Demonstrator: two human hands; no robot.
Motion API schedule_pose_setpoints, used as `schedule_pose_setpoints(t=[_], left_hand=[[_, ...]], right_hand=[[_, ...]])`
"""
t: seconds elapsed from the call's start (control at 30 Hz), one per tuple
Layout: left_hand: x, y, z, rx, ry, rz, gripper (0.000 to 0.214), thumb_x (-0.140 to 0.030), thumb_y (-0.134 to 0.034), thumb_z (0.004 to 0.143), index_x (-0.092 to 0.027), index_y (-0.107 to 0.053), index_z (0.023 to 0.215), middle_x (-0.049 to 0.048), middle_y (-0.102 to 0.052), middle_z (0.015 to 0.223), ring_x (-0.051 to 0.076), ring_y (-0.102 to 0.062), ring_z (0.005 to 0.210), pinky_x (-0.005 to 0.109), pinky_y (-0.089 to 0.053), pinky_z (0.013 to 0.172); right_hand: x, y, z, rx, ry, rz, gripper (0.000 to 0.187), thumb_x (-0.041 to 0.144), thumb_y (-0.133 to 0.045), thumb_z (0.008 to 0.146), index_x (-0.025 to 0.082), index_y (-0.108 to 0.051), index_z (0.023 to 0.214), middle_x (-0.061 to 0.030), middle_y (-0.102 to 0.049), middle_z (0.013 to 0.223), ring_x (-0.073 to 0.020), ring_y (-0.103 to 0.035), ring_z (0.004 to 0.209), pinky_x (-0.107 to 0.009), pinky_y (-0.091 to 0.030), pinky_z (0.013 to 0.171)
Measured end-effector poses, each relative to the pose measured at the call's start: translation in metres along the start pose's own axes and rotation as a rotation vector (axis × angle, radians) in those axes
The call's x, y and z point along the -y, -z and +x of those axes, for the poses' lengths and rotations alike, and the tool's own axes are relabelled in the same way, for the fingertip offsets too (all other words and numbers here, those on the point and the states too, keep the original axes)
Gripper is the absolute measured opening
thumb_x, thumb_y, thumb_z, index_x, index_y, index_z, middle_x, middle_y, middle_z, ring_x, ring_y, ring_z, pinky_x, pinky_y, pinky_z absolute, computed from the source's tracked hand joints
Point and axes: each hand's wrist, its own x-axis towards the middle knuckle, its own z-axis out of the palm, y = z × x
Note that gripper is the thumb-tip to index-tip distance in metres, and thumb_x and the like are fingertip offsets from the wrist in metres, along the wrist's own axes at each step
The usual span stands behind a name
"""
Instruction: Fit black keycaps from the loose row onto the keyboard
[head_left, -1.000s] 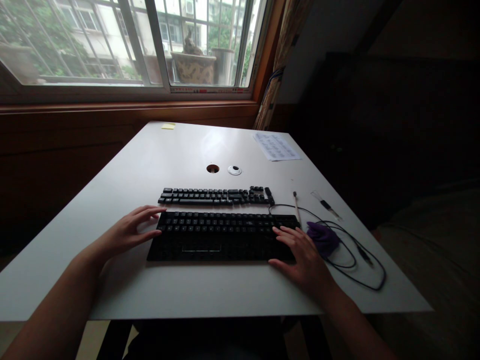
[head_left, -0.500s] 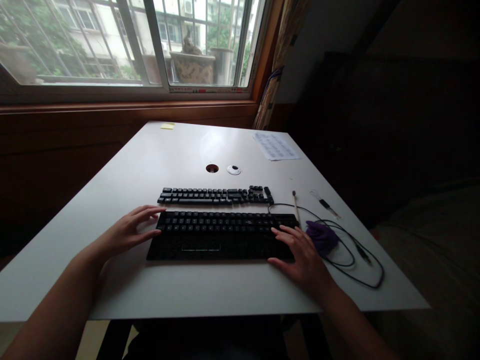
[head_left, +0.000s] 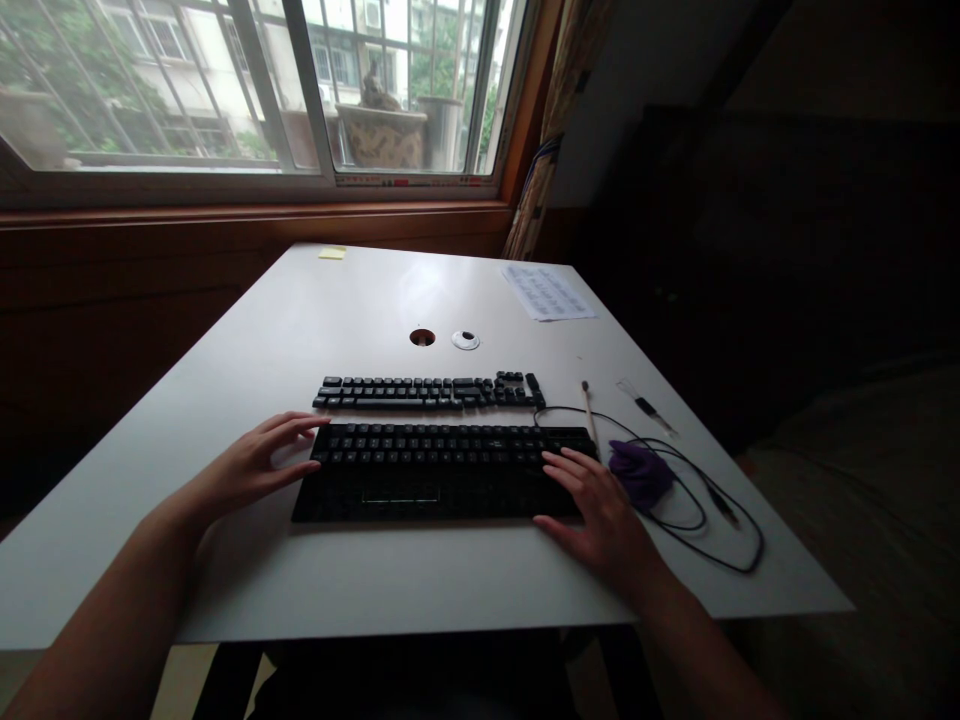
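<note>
A black keyboard (head_left: 439, 470) lies near the front of the white table (head_left: 375, 300). My left hand (head_left: 259, 462) rests at its left end, fingers stretched out and apart, fingertips touching the edge. My right hand (head_left: 600, 505) lies flat on the keyboard's right end, fingers spread, holding nothing. Just behind the keyboard, rows of loose black keycaps (head_left: 427, 392) are laid out in keyboard order.
A black cable (head_left: 701, 520) loops at the right beside a purple cloth (head_left: 637, 472). A thin stick (head_left: 589, 408) and a small tool (head_left: 646, 406) lie behind them. Farther back are a cable hole (head_left: 422, 337), its white cap (head_left: 466, 340), a printed sheet (head_left: 547, 292) and a yellow note (head_left: 331, 253).
</note>
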Motion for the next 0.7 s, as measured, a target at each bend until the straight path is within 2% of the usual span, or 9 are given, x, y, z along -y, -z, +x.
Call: schedule_pose_setpoints(t=[0.17,0.27,0.5,0.7], left_hand=[[-0.002,0.0,0.0,0.0,0.011,-0.015,0.053,-0.052,-0.065,0.098,-0.029,-0.057,0.145,0.0113,-0.059,0.144,0.026,-0.066,0.12,0.037,-0.06,0.1],[-0.002,0.0,0.0,0.001,0.007,-0.014,0.053,-0.051,-0.065,0.098,-0.03,-0.056,0.145,0.0109,-0.058,0.144,0.026,-0.065,0.121,0.037,-0.06,0.101],[-0.001,0.0,0.0,0.023,-0.008,-0.007,0.052,-0.048,-0.065,0.099,-0.032,-0.054,0.147,0.01,-0.057,0.146,0.027,-0.062,0.127,0.039,-0.057,0.106],[0.0,0.0,0.0,0.01,-0.025,0.019,0.054,-0.053,-0.063,0.099,-0.031,-0.055,0.147,0.012,-0.06,0.143,0.029,-0.065,0.122,0.042,-0.059,0.103]], right_hand=[[0.017,0.001,0.009,0.02,0.148,-0.022,0.048,0.024,-0.07,0.094,0.025,-0.054,0.14,-0.0069,-0.065,0.144,-0.0292,-0.052,0.141,-0.057,-0.045,0.116],[0.032,-0.001,0.015,0.049,0.175,-0.038,0.046,0.017,-0.065,0.095,0.025,-0.056,0.139,-0.0039,-0.067,0.141,-0.0282,-0.053,0.14,-0.057,-0.043,0.118],[0.059,-0.001,0.016,0.07,0.075,-0.11,0.047,0.016,-0.062,0.095,0.023,-0.056,0.142,-0.0051,-0.063,0.148,-0.0302,-0.05,0.144,-0.055,-0.043,0.117],[0.078,0.002,0.022,0.074,-0.026,-0.139,0.05,0.018,-0.059,0.095,0.022,-0.053,0.145,-0.0083,-0.061,0.149,-0.0333,-0.048,0.145,-0.055,-0.046,0.113]])
